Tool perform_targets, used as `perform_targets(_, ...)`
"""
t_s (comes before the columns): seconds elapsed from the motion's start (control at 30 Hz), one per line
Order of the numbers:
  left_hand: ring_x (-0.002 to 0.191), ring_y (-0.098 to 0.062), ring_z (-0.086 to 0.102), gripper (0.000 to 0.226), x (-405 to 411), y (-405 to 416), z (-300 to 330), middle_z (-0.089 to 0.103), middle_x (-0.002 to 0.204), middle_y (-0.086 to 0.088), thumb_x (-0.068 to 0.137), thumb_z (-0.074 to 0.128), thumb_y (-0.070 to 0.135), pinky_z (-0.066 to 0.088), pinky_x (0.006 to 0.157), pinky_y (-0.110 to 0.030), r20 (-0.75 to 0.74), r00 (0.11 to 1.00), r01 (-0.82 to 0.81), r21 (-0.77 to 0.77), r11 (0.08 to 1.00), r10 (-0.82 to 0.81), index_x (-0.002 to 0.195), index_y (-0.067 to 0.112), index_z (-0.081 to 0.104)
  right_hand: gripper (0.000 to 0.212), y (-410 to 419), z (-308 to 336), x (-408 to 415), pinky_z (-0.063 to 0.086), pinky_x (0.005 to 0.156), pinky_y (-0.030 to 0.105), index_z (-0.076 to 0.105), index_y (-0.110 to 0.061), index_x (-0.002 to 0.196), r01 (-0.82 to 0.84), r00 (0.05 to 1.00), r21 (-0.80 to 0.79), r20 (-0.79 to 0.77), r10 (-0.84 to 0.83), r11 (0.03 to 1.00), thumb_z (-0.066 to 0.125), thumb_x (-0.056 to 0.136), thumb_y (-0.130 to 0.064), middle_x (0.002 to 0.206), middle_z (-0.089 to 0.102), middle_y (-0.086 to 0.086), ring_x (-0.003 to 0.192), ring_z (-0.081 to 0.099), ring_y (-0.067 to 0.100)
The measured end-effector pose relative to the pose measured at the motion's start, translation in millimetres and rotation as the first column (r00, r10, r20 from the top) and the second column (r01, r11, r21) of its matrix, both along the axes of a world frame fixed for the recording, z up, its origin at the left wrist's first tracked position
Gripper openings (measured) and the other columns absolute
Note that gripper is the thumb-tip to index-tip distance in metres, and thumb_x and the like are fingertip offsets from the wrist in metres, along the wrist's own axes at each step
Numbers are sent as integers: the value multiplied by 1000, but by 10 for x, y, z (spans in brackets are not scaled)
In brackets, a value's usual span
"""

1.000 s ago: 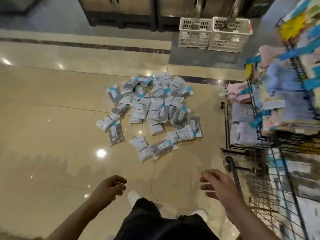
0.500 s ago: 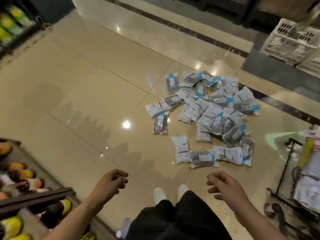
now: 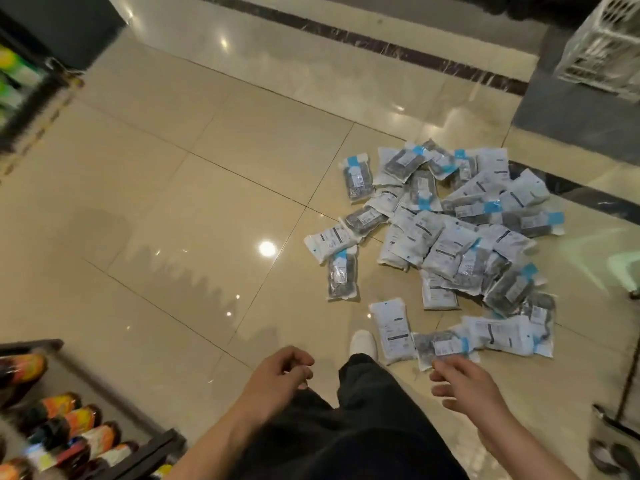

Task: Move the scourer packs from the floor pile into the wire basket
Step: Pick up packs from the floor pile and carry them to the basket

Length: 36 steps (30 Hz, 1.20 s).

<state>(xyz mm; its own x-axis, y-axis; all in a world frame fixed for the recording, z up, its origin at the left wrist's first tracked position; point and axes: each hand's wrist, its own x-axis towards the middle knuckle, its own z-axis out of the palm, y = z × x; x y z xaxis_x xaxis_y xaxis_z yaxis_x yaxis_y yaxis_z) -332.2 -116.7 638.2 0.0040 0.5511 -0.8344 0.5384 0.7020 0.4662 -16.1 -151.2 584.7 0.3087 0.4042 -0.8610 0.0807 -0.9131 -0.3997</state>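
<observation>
Left hand (image 3: 277, 377) and right hand (image 3: 465, 388) are held low in front, fingers loosely curled, nothing grasped. A white shoe (image 3: 363, 342) is seen just beside the nearest pack (image 3: 393, 330). The pile of scourer packs (image 3: 450, 233) is spread on the tiled floor (image 3: 173, 220) ahead. A white crate (image 3: 602, 46) is seen far right.

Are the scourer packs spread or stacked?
Spread: the scourer packs lie flat in a loose, overlapping heap on the tiled floor; neither hand holds one.
</observation>
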Motion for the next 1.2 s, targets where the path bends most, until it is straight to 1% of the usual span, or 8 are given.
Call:
perform_targets(0.17,82,-18,71,18,-424,806,45,76,87,-8,89,71,18,51,76,-32,-58,998,-15,-2,1000,15,87,36,75,13,925,12,-416,57,75,38,72,-19,100,-40,999,77,-24,42,996,62,104,-25,98,77,6,85,73,25)
perform_targets(0.3,93,-24,72,14,-802,1613,-81,77,94,-1,97,66,15,53,81,-36,-131,990,49,-13,999,-51,98,26,75,12,1545,-115,-813,56,78,36,73,-20,100,-89,993,85,-69,95,992,62,103,-25,97,77,2,81,72,19)
perform_targets(0.5,98,-25,72,17,-1258,3125,-704,76,100,-3,103,57,14,57,93,-44,-181,930,302,-121,945,-321,104,22,72,11,2168,-541,-1280,55,75,31,71,-30,93,-41,999,44,-6,42,998,64,101,-34,93,76,-6,85,75,18)
perform_targets(0.63,96,-17,71,14,-1288,3850,-1163,75,102,4,104,58,20,57,89,-37,-136,813,543,-172,822,-565,106,26,71,10,2214,-896,-1451,54,78,32,69,-37,93,79,996,-69,33,-77,994,65,101,-34,97,74,-10,93,71,16)
perform_targets(0.77,93,-15,71,13,-1036,4317,-1925,74,101,5,102,59,20,58,86,-35,-125,671,712,-164,682,-731,103,28,69,10,2040,-1412,-1583,54,74,35,70,-32,94,214,976,-201,81,-201,956,64,102,-32,93,76,-6,84,74,18)
perform_targets(0.93,94,-16,67,21,-649,4628,-3585,69,108,9,99,54,27,59,90,-38,-213,280,923,-207,324,-936,119,30,60,12,1990,-2673,-1698,55,83,37,73,-29,92,268,963,-313,94,-251,911,66,101,-30,85,76,-3,81,72,19)
perform_targets(1.07,101,-22,65,33,-313,4800,-5123,68,118,2,98,55,28,57,90,-40,-290,197,939,-219,266,-936,132,26,54,7,2209,-4059,-1652,45,79,30,70,-35,105,188,982,-286,63,-177,940,68,99,-37,112,73,-10,95,65,10)
perform_targets(1.2,126,-31,57,57,-11,4714,-6338,52,145,-9,98,60,38,54,100,-45,-404,75,986,-109,129,-912,150,24,40,50,2440,-5357,-1502,40,88,27,59,-30,142,89,995,-190,51,-80,978,72,95,-45,137,63,-6,114,61,14)
